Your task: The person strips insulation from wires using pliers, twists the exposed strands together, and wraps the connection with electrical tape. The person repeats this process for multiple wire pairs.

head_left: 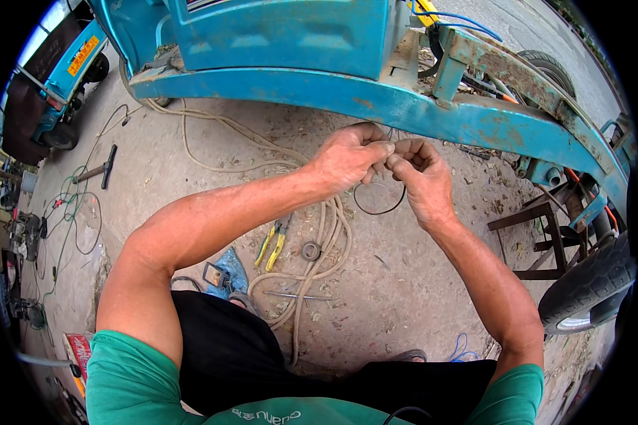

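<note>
My left hand (351, 156) and my right hand (424, 177) meet just below the turquoise vehicle frame (333, 92), fingertips pinched together. A thin black wire (380, 212) hangs in a loop beneath the fingers, and its ends run up into both pinches. The spot where the fingertips grip it is mostly hidden. On the ground nearer to me lie pliers with yellow handles (271, 246), their handles spread. A dark roll of tape (310, 251) rests beside them.
A beige hose (322, 283) coils across the ground. Further left lies a hammer (99, 170) near green cables (67, 205). A thin metal rod (298, 296) and a blue bag (230, 269) are close to my foot. At right stand a metal stool (539, 219) and a wheel (588, 290).
</note>
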`<state>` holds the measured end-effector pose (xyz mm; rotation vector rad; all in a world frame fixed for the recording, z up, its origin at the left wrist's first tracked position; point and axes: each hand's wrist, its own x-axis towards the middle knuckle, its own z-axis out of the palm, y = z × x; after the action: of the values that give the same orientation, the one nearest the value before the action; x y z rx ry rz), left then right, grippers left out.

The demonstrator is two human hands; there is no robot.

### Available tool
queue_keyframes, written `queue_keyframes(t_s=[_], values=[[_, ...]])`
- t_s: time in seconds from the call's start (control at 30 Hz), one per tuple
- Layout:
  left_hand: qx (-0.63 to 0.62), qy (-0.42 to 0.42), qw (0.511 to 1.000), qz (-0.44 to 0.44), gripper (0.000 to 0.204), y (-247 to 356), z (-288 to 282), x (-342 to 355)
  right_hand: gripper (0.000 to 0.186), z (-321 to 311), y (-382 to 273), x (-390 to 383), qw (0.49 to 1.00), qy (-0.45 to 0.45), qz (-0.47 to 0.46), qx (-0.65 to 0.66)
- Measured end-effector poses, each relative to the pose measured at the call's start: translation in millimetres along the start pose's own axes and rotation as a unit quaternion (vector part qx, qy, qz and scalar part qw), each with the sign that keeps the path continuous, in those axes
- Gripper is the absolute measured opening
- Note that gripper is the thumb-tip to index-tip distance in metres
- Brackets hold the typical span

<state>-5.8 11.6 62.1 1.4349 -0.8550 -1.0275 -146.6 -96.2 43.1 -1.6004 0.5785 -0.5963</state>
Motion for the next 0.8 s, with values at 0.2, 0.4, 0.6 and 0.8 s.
queue_keyframes(t_s=[0.2, 0.4, 0.6, 0.8], values=[[-0.094, -0.061, 0.993, -0.022, 0.019, -12, -11, 11, 0.025, -1, -2, -1, 0.999, -0.016, 0.018, 0.02], [-0.159, -0.078, 0.984, -0.03, 0.014, -12, -13, 10, 0.028, -4, -1, 2, 0.998, -0.02, 0.031, 0.046], [-0.211, -0.088, 0.972, -0.05, 0.013, -11, -15, 13, 0.028, -3, 1, 2, 0.998, -0.027, 0.026, 0.044], [-0.227, -0.09, 0.967, -0.066, 0.013, -12, -17, 14, 0.027, -5, 4, 4, 0.999, -0.036, 0.017, 0.035]])
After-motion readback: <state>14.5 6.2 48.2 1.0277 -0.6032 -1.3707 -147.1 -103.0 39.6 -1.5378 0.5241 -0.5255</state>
